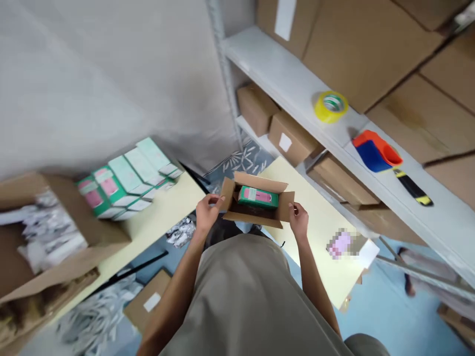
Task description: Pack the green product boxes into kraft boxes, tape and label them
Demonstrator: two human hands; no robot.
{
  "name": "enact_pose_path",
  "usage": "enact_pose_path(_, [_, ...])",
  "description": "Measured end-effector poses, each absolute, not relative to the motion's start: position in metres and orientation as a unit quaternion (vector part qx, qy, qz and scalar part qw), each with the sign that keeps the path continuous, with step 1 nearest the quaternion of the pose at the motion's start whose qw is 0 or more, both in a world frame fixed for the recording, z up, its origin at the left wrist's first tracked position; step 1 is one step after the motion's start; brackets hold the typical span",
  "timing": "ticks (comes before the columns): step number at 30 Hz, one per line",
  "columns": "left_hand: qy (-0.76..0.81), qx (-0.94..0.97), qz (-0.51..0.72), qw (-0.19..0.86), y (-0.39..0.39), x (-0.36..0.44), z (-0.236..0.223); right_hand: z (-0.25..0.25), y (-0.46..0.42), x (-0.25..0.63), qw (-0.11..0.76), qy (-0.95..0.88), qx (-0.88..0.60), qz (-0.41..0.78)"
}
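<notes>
A small open cardboard box (256, 213) is held in front of my body, flaps spread outward. Inside it lies a green packet with a pink panel (258, 196). My left hand (207, 211) pinches the box's left flap, fingers closed on it. My right hand (299, 220) grips the right flap the same way. Both forearms rise from below, over my grey top.
A stack of green and pink packets (126, 183) lies on a pale yellow table (163, 212) at left, beside a large open carton (44, 237) of wrapped items. A white shelf (297, 94) at right bears yellow tape (331, 106), a tape dispenser (382, 155) and brown cartons. Another pale table (322, 232) stands beneath.
</notes>
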State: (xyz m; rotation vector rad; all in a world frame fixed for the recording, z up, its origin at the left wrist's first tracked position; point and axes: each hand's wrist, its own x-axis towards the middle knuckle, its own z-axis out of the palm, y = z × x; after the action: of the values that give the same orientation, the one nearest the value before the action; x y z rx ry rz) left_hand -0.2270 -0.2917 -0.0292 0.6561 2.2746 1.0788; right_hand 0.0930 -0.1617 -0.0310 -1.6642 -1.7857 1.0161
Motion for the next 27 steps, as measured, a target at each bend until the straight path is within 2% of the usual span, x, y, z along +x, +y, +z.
enact_pose_path(5, [0.839, 0.104, 0.498, 0.195, -0.392, -0.284, -0.014, -0.017, -0.166, -0.012, 0.231, -0.724, -0.479, 0.439])
enact_pose_path(13, [0.859, -0.051, 0.503, 0.082, -0.522, -0.362, -0.003, -0.025, -0.231, -0.193, 0.151, -0.806, -0.347, 0.456])
enact_pose_path(19, [0.898, -0.017, 0.434, 0.071, -0.583, -0.406, -0.006, -0.052, -0.27, -0.283, 0.126, -0.84, -0.313, 0.424])
enact_pose_path(27, [0.932, 0.092, 0.337, 0.098, -0.606, -0.429, -0.011, -0.072, -0.301, -0.316, 0.113, -0.85, -0.357, 0.37])
